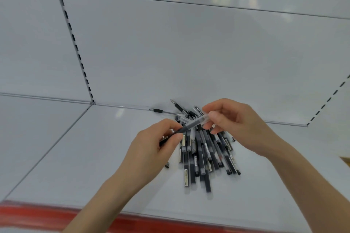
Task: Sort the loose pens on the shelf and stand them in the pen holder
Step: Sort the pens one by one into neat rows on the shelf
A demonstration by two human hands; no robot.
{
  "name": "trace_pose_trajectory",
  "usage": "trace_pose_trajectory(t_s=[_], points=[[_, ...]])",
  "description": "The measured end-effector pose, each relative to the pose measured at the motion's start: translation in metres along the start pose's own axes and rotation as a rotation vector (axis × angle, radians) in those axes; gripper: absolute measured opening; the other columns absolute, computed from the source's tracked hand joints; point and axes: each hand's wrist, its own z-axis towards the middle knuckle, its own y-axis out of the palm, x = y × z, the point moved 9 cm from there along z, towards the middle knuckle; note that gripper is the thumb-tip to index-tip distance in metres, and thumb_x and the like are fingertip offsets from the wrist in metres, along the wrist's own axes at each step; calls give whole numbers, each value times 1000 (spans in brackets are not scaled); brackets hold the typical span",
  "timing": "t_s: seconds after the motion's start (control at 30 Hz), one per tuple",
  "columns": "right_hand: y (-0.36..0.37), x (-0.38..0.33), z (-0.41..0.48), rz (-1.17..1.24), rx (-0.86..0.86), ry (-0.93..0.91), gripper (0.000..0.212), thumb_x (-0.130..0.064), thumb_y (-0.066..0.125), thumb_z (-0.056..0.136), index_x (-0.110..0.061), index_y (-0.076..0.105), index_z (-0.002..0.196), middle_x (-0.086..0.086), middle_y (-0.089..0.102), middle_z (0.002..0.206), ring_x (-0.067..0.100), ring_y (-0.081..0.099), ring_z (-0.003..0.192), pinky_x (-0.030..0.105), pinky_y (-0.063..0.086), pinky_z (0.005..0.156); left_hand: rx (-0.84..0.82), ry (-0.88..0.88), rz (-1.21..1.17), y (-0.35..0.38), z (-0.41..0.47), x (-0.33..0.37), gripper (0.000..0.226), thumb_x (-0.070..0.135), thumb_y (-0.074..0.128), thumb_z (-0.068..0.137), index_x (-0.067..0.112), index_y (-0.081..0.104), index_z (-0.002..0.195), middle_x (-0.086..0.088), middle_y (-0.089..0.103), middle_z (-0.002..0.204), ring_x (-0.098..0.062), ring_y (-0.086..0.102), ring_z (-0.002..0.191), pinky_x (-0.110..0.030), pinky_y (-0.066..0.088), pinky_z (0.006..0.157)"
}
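We hold one pen (191,124) between both hands, lifted clear of the pile (204,157). The left hand (157,143) pinches the dark barrel end between thumb and forefinger. The right hand (233,123) pinches the clear cap end in the same manner. Each grip is pressed onto the pen; neither is spread. The pen spans from one grip to the other, tilted, with the cap end higher and farther from us.

We judge that this two-ended hold serves checking or capping. With a grip at each end, the cap can be seated or drawn off and the barrel turned to read its type. Which of these is in hand cannot be told.

The pile lies directly beneath both grips on the shelf (85,157), its barrels running mostly toward and away from us. A stray pen (161,111) lies beyond the grips, against the back panel (170,53). Working over the pile keeps the next pick close to the grips.

The pen holder is not in view, so its place relative to the grips cannot be given. Most pens lie loose; we judge the sort to be at an early stage.
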Motion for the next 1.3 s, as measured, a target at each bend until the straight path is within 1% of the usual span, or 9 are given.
trace_pose_trajectory(t_s=[0.13,0.37,0.53,0.77,0.83,0.97,1.07,1.2,1.3], points=[[1,-3,3,28,18,-13,17,0,52,89,-14,61,87,0,69,67,7,66,63,16,53,62,21,21,-41,-2,-1,1,27,18,58,87,42,56,75,10,61,81,-22,54,64,-23,41,56],[24,9,15,50,-12,16,18,0,52,89,-15,60,85,-2,67,68,5,65,61,15,52,61,66,-45,-24,-6,-2,-22,24,11,59,86,32,57,76,4,62,66,-6,46,54,-11,35,52],[34,36,26,84,14,135,11,-12,52,92,-15,59,99,3,68,84,7,68,70,17,55,65,127,-159,96,-18,-4,-46,17,18,58,87,29,59,75,0,67,71,-16,60,66,-25,46,64],[55,59,28,-619,-91,100,10,-24,57,89,-18,64,87,-8,62,82,2,57,74,14,44,69,277,-347,473,-67,-22,-96,9,15,51,88,10,58,86,-7,57,85,-22,50,72,-27,33,62],[61,61,28,-734,-105,109,17,-30,56,89,-15,64,90,-4,63,85,10,59,78,25,49,73,258,-400,519,-67,-25,-105,13,15,48,89,7,58,92,-8,54,91,-23,49,76,-27,33,66],[66,64,31,-859,-95,174,37,-39,60,84,-4,61,93,11,65,85,25,61,78,39,49,74,210,-409,557,-62,-26,-109,17,13,45,90,7,57,100,-7,51,93,-22,48,81,-26,33,68],[67,67,32,-929,-130,206,39,-37,61,84,1,58,84,12,59,75,22,50,66,35,44,62,193,-407,580,-62,-25,-110,21,15,46,90,8,57,106,-9,55,98,-26,54,88,-28,38,71],[67,65,32,-976,-191,260,39,-21,59,81,-11,36,52,2,38,51,18,36,49,28,30,49,195,-386,603,-60,-23,-107,23,19,47,90,9,56,108,-10,56,101,-27,54,93,-33,42,76],[66,65,31,-988,-217,284,41,-13,56,78,-13,28,48,0,29,46,15,27,43,26,26,44,219,-317,635,-57,-18,-97,23,20,48,90,8,57,108,-10,55,101,-27,51,94,-29,37,73]])
